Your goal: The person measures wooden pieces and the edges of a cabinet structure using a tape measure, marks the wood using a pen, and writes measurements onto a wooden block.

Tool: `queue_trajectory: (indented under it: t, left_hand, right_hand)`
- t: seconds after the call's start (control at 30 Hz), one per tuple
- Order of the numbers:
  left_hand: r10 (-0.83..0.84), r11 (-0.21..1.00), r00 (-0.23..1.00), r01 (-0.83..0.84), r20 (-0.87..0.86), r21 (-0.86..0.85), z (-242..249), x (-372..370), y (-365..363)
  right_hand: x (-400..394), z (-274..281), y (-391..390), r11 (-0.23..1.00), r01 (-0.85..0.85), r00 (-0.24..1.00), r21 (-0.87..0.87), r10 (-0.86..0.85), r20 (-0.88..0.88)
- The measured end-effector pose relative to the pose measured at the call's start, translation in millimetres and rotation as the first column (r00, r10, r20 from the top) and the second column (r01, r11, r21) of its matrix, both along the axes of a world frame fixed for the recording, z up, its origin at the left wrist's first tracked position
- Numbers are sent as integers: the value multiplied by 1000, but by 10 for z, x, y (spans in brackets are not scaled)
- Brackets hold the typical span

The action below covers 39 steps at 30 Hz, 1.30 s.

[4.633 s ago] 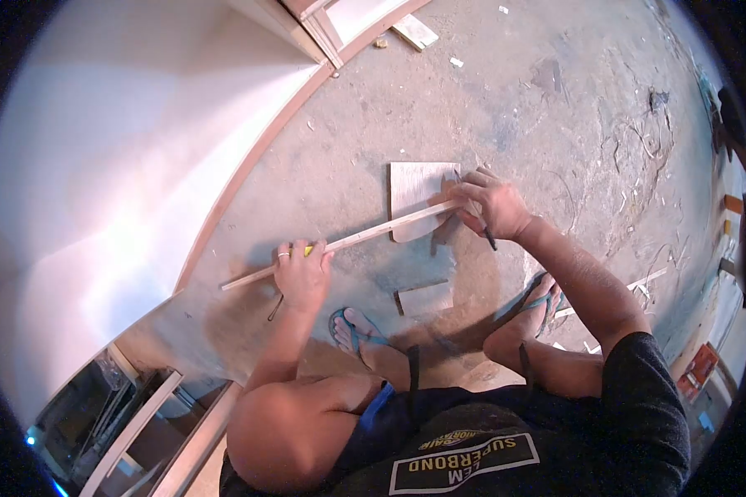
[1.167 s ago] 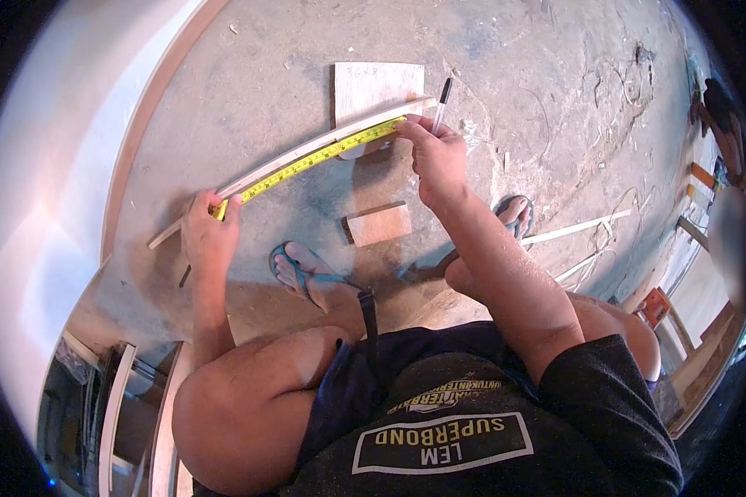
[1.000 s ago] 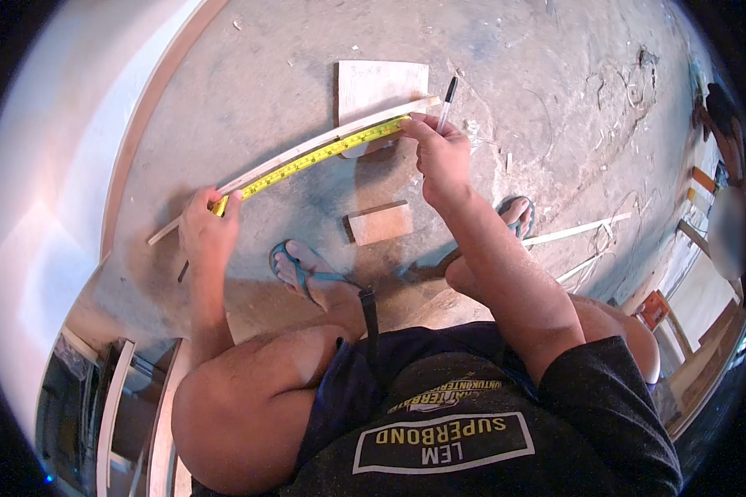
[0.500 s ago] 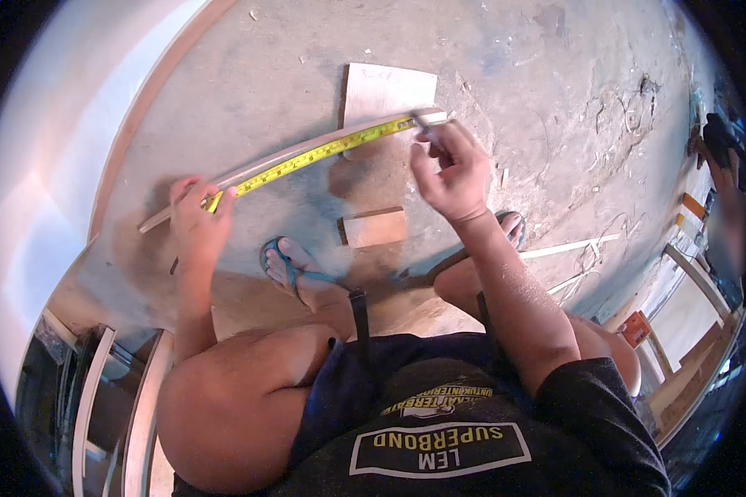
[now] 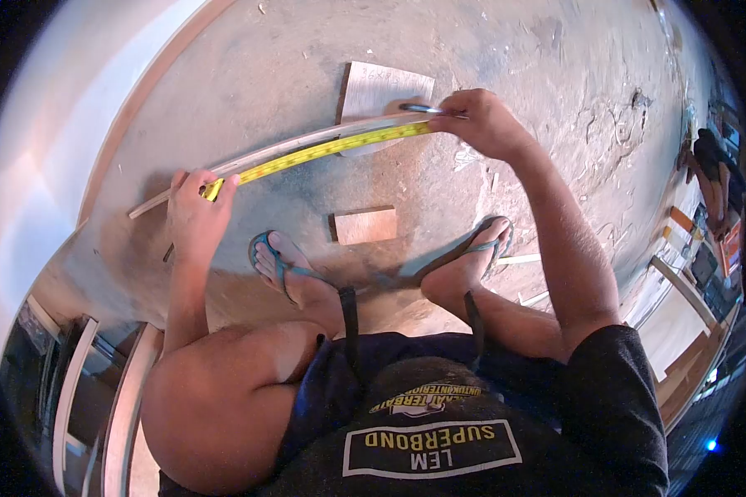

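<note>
My left hand (image 5: pixel 197 207) is closed round the near end of a yellow tape measure (image 5: pixel 327 147) and a long thin wooden strip (image 5: pixel 151 205). The blade lies stretched along the strip, both slanting up to the right. My right hand (image 5: pixel 487 124) is closed at their far end, with a slim dark pen or pencil (image 5: pixel 421 108) sticking out leftward from the fingers. Beneath the far part of the strip a pale wooden board (image 5: pixel 389 85) with handwritten marks lies on the floor. The tape's case is mostly hidden in my left hand.
A small wooden block (image 5: pixel 365 226) lies on the concrete floor (image 5: pixel 514 50) between my sandalled feet. Long wooden pieces (image 5: pixel 75 389) stand at lower left. At the right edge are another person (image 5: pixel 713 170) and panels (image 5: pixel 671 323). Thin strips lie beyond my right foot.
My right hand has moved up and right, turning to grip the far end of the strip and tape. The pen now points left. My right foot has come further into view.
</note>
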<state>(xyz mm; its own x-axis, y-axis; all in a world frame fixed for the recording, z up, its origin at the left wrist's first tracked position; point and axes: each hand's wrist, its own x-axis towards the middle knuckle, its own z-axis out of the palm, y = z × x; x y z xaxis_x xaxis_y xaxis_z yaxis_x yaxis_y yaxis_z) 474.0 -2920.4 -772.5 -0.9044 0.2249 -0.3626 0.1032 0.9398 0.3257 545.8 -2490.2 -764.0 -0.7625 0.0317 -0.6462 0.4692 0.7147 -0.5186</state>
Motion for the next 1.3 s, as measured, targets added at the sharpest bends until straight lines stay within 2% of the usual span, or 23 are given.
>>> queue_trajectory:
  t: [0.03, 0.07, 0.17, 0.2, 0.3, 0.4, 0.6, 1.13, 1.3]
  left_hand:
    - [12, 1000, 999, -13, -39, -29, -9, 6, -13]
    - [20, 998, 997, -24, -75, -58, -26, 18, -41]
    - [21, 995, 990, -34, -142, -90, -35, 46, -67]
    - [19, 995, 987, -34, -161, -92, -39, 42, -66]
    - [48, 991, 992, -62, -119, -117, -89, 30, -102]
    - [4, 992, 990, -21, -140, -124, -156, 18, -158]
    - [-5, 993, 993, -9, -119, -115, -178, -16, -186]
    - [20, 991, 997, -30, -78, -130, -211, -38, -206]
    - [15, 996, 994, -24, -111, -85, -215, -47, -235]
  right_hand:
    - [46, -103, 135, 999, 31, 999, 29, -32, 27]
    - [139, -265, 273, 995, 97, 995, -29, -98, -32]
    - [208, -377, 399, 993, 47, 991, -104, -59, -116]
    - [216, -393, 396, 994, 78, 995, -81, -83, -61]
    - [239, -439, 367, 971, 116, 983, -211, -142, -113]
    - [213, -449, 329, 966, 132, 987, -222, -149, -60]
    - [154, -413, 313, 988, 81, 996, -132, -85, -27]
    - [139, -457, 294, 983, 136, 991, -123, -135, 15]
    - [100, -422, 284, 973, 140, 990, -186, -136, 37]
